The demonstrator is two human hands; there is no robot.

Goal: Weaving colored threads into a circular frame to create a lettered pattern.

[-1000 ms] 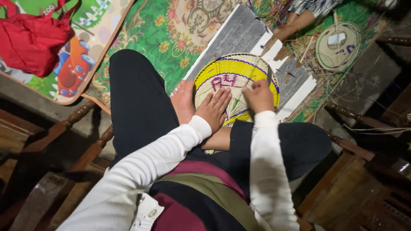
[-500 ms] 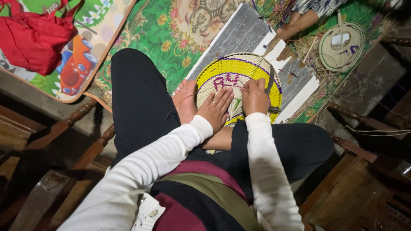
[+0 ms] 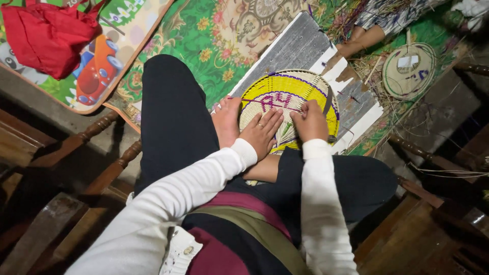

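At the far left a red bag [image 3: 46, 38] is seen lying on a play mat with a cartoon car [image 3: 94, 71], its edge running diagonally toward the green flowered cloth [image 3: 204, 46]; below that edge, dark wooden chair legs [image 3: 97, 130] crowd the lower left, so little free room is left there. A black-trousered leg [image 3: 173, 117] is stretched across the middle, with a bare foot [image 3: 226, 122] set against the near rim of the round yellow woven fan [image 3: 290, 102], which is laid on a grey and white board [image 3: 300, 48] on the cloth. The left hand [image 3: 262, 133] is laid flat on the fan's lower part, fingers spread and slightly curled, nothing clasped. Just beside it the right hand [image 3: 309, 121] is bent at the knuckles, fingertips pinched down on the weave; whether a strand is gripped cannot be told. Further right, loose straw [image 3: 377, 66] and a second, paler woven disc [image 3: 409, 70] are found beside another person's bare leg [image 3: 364, 40], and dark wood closes the right edge
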